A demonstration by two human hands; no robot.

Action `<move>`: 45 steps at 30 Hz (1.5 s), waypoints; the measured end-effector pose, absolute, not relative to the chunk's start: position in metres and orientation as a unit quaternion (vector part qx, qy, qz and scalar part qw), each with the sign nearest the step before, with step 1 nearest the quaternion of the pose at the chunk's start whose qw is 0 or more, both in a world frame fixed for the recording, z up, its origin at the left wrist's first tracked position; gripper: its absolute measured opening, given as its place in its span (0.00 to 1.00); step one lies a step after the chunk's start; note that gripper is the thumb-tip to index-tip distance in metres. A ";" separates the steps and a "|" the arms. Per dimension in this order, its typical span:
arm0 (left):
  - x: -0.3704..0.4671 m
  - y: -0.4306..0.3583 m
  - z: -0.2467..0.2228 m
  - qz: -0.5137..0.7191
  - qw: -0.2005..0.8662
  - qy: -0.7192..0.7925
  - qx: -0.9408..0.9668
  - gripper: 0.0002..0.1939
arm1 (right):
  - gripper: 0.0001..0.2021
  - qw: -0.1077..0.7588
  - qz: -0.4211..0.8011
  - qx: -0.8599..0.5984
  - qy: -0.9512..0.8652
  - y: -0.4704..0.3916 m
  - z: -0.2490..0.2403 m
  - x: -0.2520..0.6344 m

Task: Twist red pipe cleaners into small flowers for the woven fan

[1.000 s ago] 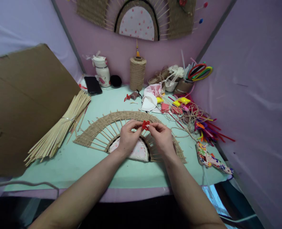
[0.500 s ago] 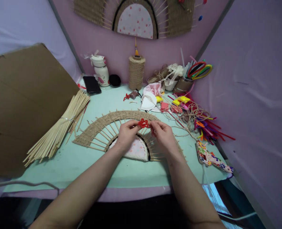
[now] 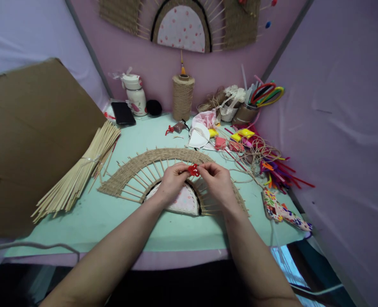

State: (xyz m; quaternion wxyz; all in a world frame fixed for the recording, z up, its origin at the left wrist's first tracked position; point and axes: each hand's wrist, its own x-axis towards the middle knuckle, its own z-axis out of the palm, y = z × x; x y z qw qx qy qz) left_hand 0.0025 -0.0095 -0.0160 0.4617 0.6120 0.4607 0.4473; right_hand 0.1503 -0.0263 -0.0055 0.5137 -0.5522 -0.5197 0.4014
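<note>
This is a little craft corner: twine, sticks, scissors and pipe cleaners share the table with a woven fan, and a second fan hangs on the wall.

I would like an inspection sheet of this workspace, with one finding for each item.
Surface: pale green tablecloth.
Work things: red flower, held over a woven fan lying flat.
Clutter: pipe cleaners and loose twine jumbled at right; tied stick bundle at left.
Hands: left hand and right hand both pinch the red flower.
Cables: grey cable at lower left; pale cord at lower right.
Surroundings: purple walls; second fan hanging at the back.
</note>
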 end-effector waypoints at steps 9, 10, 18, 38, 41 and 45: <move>0.004 -0.006 -0.020 0.418 0.497 0.470 0.598 0.09 | 0.15 0.482 0.447 -0.541 -0.524 -0.020 -0.008 0.160; 0.004 -0.006 -0.021 0.416 0.508 0.466 0.593 0.09 | 0.15 0.481 0.453 -0.541 -0.520 -0.020 -0.008 0.160; 0.004 -0.009 -0.015 0.371 0.538 0.444 0.614 0.07 | 0.11 0.482 0.483 -0.517 -0.517 -0.022 -0.007 0.158; 0.005 -0.008 -0.019 0.436 0.699 0.350 0.445 0.16 | 0.07 0.546 0.289 -0.438 -0.653 -0.031 0.001 0.153; 0.005 -0.008 -0.019 0.422 0.673 0.362 0.488 0.14 | 0.07 0.528 0.266 -0.447 -0.672 -0.031 -0.001 0.153; 0.005 -0.008 -0.020 0.393 0.611 0.397 0.561 0.10 | 0.07 0.499 0.261 -0.454 -0.690 -0.031 -0.001 0.153</move>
